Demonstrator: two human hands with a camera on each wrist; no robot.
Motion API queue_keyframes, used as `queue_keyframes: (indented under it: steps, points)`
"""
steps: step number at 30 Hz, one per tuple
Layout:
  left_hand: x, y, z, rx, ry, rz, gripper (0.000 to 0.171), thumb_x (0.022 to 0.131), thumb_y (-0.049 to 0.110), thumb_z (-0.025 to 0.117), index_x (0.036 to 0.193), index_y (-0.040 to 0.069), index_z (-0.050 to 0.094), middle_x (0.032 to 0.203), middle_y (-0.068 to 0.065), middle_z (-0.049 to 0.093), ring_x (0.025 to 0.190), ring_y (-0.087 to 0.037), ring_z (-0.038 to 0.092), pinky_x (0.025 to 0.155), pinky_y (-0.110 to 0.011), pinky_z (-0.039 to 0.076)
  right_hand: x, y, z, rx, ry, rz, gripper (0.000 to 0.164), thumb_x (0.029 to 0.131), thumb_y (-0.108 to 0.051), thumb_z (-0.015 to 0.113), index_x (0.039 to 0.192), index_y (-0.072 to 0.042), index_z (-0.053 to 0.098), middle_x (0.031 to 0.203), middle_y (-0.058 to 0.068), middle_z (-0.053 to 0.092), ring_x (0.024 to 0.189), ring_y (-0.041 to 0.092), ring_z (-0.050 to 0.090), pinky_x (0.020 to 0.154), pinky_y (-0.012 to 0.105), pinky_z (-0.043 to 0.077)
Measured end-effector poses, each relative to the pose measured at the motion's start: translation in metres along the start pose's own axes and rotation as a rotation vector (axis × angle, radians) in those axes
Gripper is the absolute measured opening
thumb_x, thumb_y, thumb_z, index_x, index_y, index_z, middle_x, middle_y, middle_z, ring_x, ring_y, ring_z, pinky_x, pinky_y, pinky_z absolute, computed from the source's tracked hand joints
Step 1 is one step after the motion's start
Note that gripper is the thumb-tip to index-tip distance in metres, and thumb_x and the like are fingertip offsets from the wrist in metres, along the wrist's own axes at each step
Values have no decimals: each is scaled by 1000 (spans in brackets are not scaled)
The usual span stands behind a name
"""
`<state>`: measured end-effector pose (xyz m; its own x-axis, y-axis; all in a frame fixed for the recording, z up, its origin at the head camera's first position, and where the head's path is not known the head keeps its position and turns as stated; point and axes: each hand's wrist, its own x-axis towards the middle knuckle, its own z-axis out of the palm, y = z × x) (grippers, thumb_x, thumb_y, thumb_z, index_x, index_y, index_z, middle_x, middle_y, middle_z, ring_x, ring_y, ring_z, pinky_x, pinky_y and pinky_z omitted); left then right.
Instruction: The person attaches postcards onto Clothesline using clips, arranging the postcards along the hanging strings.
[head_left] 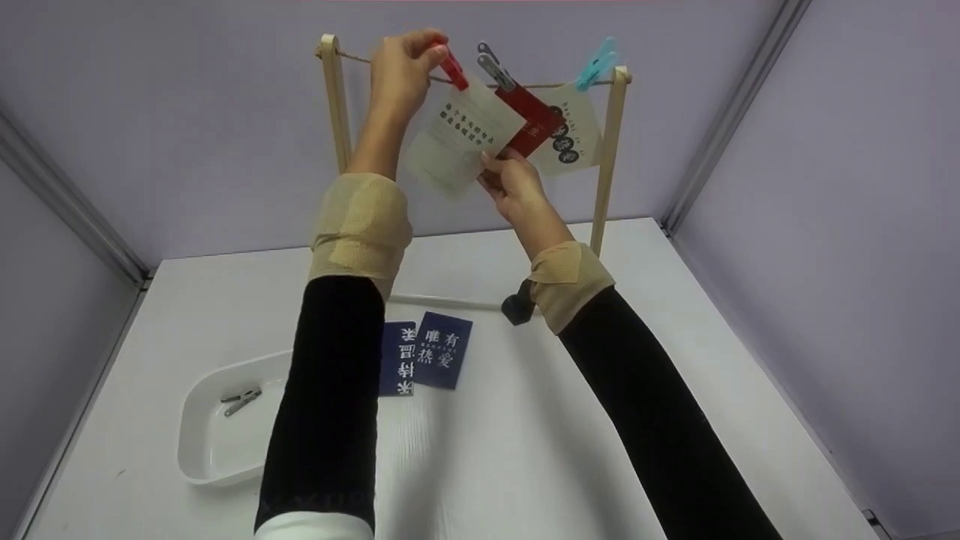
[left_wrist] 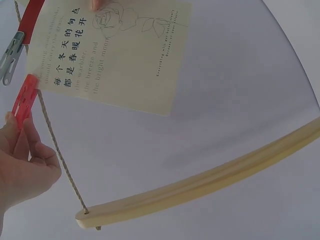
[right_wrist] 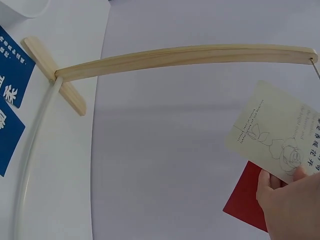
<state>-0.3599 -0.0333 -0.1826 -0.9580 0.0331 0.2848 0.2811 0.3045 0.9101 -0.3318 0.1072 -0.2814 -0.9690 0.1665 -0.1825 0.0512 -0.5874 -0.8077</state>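
Note:
My left hand (head_left: 397,79) is up at the rope, pinching a red clothespin (head_left: 453,70) between thumb and fingers. The clothespin's tip sits at the corner of a cream card (head_left: 469,124) with dark characters and a rose drawing (left_wrist: 122,20). Lower down, my right hand (head_left: 519,187) pinches the edge of that card, which hangs tilted. Partly behind it, a red card (head_left: 536,116) hangs from a grey clothespin (head_left: 496,71). Farther right, a light blue clothespin (head_left: 596,66) holds another cream card (head_left: 581,112) with dark round marks.
The rope (left_wrist: 60,147) runs between two wooden posts (head_left: 336,105) joined low down by a white rod (head_left: 442,301). Two dark blue cards (head_left: 444,349) lie on the white table (head_left: 525,450). At left stands a white tray (head_left: 191,442) with grey clothespins (head_left: 241,403) inside, partly covered by my left sleeve.

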Motion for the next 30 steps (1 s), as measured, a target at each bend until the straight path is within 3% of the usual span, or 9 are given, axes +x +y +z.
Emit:
queue_keyframes:
  steps: [6, 10, 15, 18, 19, 21, 23, 27, 30]
  points:
    - [1, -3, 1, 39, -7, -13, 35, 93, 23, 52, 126, 13, 56, 117, -1, 58, 97, -11, 52, 81, -15, 41, 2, -2, -1, -47, 12, -13, 31, 88, 3, 56, 119, -1, 56, 104, 10, 60, 90, 20, 56, 91, 32, 43]
    - [-3, -11, -2, 54, -8, 31, 39, 93, 21, 55, 131, 11, 51, 124, -2, 55, 108, -12, 50, 87, -15, 39, 0, 1, -4, -149, 2, -65, 30, 90, 1, 55, 119, -1, 56, 105, 11, 61, 94, 22, 56, 93, 33, 39]
    - [-23, -36, -17, 38, 114, 255, 40, 89, 12, 60, 128, 5, 51, 126, -4, 54, 99, -15, 54, 82, -18, 42, -11, 20, -12, -191, 51, -152, 32, 87, 2, 54, 119, 2, 50, 105, 13, 57, 99, 25, 54, 92, 30, 40]
    - [-46, -64, -33, 19, 173, 381, 34, 88, 7, 62, 120, 2, 56, 118, -5, 57, 91, -17, 56, 76, -21, 44, -18, 45, -17, -195, 62, -183, 29, 86, 4, 55, 115, 5, 49, 100, 12, 54, 96, 29, 53, 88, 30, 45]
    - [-57, -76, -39, 25, 165, 389, 31, 87, 6, 62, 118, 1, 58, 115, -6, 58, 89, -17, 56, 75, -22, 44, -20, 56, -19, -227, 46, -194, 27, 87, 4, 55, 113, 5, 49, 98, 12, 54, 95, 28, 54, 86, 30, 46]
    - [-82, -104, -53, 74, 105, 353, 28, 88, 6, 62, 114, -1, 59, 111, -9, 60, 89, -19, 56, 76, -25, 44, -26, 83, -23, -328, -14, -225, 22, 86, 5, 55, 108, 5, 51, 94, 11, 55, 91, 28, 56, 81, 29, 48]
    - [-111, -138, -68, 175, 20, 263, 26, 88, 6, 61, 113, -2, 59, 111, -13, 60, 91, -23, 56, 77, -31, 46, -32, 113, -26, -502, -114, -262, 18, 85, 6, 57, 103, 5, 53, 90, 11, 57, 83, 23, 57, 76, 28, 49]
    - [-170, -208, -103, 460, -139, 49, 27, 90, 6, 58, 115, -4, 57, 110, -22, 57, 98, -35, 54, 79, -46, 45, -53, 178, -29, -977, -390, -305, 14, 85, 1, 60, 98, 0, 58, 89, 5, 61, 80, 13, 57, 73, 21, 48]
    - [-208, -247, -126, 652, -237, -61, 29, 87, 3, 61, 113, -9, 56, 109, -28, 55, 100, -43, 52, 80, -53, 43, -70, 220, -26, -1302, -612, -339, 14, 88, -5, 58, 101, -6, 62, 94, 1, 62, 86, 8, 57, 75, 16, 45]
